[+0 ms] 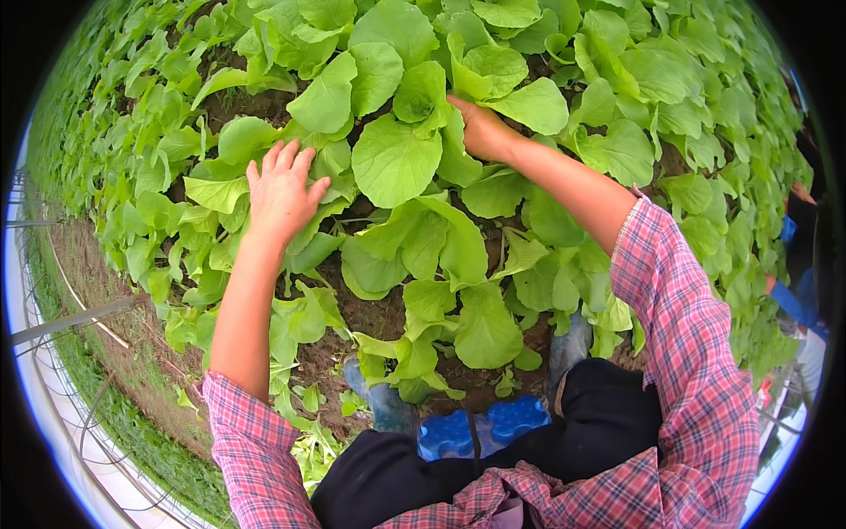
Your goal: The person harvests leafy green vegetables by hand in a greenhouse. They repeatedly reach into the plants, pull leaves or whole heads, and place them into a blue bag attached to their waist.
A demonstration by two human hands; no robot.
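Broad-leaved green vegetable plants (396, 162) stand close together in front of me. My left hand (284, 192) rests palm down on leaves at the left, fingers spread, nothing held. Further right, my right hand (486, 129) reaches in at the base of a leafy plant (418, 99). Its fingertips are hidden behind the leaves, so whether they grip the stem does not show. Nearer to me, between my boots, grows another light-green plant (429, 311).
Blue plastic (515, 420) lies between my left boot (390, 400) and right boot (570, 344). A metal pole (79, 319) juts in from the left over a soil path (112, 284). At the far right, a co-worker's blue sleeve (786, 301) shows.
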